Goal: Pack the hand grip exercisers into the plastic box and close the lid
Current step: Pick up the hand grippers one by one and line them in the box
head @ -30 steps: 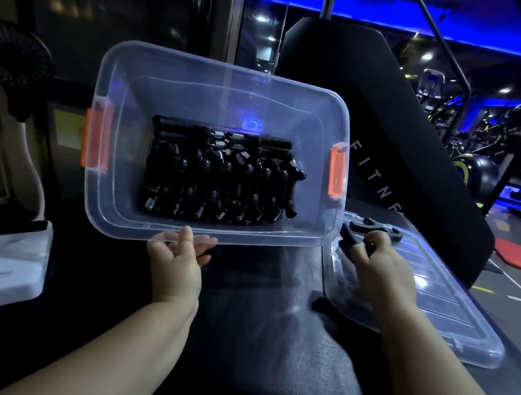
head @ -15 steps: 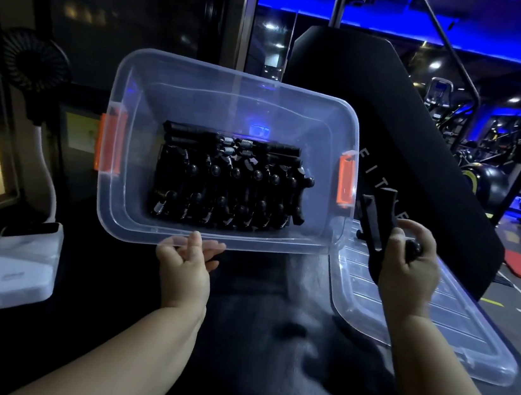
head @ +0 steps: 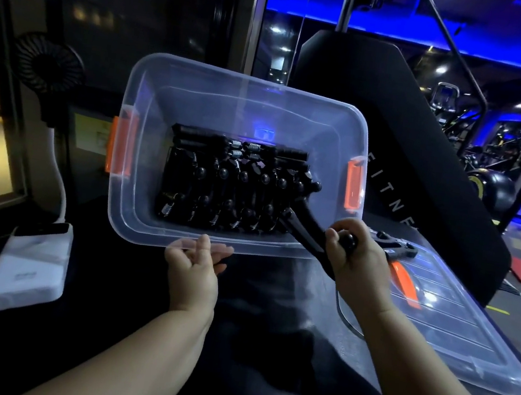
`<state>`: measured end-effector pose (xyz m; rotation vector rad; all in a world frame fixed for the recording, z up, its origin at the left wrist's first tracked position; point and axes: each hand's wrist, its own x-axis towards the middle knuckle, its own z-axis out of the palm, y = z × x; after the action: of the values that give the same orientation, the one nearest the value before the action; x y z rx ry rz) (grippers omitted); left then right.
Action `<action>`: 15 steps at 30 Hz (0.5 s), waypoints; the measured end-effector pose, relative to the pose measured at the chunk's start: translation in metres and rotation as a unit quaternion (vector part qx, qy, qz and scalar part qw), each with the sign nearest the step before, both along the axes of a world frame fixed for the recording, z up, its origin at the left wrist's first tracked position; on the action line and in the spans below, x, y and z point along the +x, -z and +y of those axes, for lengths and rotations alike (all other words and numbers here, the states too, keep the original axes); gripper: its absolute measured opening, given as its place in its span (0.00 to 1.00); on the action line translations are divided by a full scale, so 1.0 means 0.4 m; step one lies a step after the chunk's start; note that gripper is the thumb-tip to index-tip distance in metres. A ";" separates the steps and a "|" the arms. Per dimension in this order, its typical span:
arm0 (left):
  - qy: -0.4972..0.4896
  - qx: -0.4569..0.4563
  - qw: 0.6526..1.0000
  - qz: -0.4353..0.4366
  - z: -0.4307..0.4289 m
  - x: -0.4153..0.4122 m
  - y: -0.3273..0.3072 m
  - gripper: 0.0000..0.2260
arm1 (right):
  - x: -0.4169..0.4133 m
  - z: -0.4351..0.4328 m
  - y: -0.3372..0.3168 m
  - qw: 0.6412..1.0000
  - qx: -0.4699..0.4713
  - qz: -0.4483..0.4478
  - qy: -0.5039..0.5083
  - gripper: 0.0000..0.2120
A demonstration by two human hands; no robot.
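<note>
The clear plastic box (head: pixel 297 109) with orange latches is tilted up toward me, its open side facing me. Several black hand grip exercisers (head: pixel 230 190) lie packed in a row inside it. My left hand (head: pixel 195 265) grips the box's near rim from below. My right hand (head: pixel 355 262) is shut on one black hand grip exerciser (head: pixel 307 225), whose far end reaches over the rim into the right end of the row. Another exerciser (head: pixel 393 246) lies on the clear lid (head: pixel 454 329), which rests flat to the right.
A white box-shaped object (head: pixel 27 269) with a small black fan (head: pixel 46 66) stands at the left. A black padded gym machine (head: pixel 407 157) rises behind the box. I see dark padded surface (head: pixel 268 331) under my arms and gym equipment far right.
My right hand lifted an exerciser off the lid and carried it left, pushing its end into the box beside the row. The left hand kept holding the box's rim.
</note>
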<state>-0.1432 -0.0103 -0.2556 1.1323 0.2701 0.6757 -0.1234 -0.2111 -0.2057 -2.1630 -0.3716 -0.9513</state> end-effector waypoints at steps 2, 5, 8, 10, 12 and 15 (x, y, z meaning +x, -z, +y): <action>0.001 -0.003 1.000 -0.001 -0.001 -0.001 -0.001 0.09 | 0.005 0.006 -0.016 0.999 -0.011 0.042 -0.008 0.05; 0.005 -0.004 1.000 -0.004 -0.004 -0.005 -0.005 0.06 | 0.016 0.015 -0.046 0.994 -0.028 0.101 -0.026 0.04; 0.011 -0.006 1.000 -0.004 -0.001 -0.006 -0.005 0.07 | 0.024 0.035 -0.068 0.989 -0.055 0.127 -0.057 0.04; 0.014 -0.008 1.000 -0.001 0.001 -0.008 -0.006 0.06 | 0.026 0.053 -0.080 0.985 -0.098 0.127 -0.064 0.06; 0.017 -0.009 1.000 0.000 0.001 -0.008 -0.008 0.06 | 0.031 0.068 -0.096 0.982 -0.132 0.122 -0.064 0.07; 0.017 -0.012 1.000 0.004 0.004 -0.003 -0.001 0.06 | 0.037 0.086 -0.121 0.977 -0.153 0.129 -0.078 0.11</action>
<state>-0.1444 -0.0089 -0.2552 1.1148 0.2655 0.6371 -0.1085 -0.1766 -0.1574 -2.4561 -0.5805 -0.5434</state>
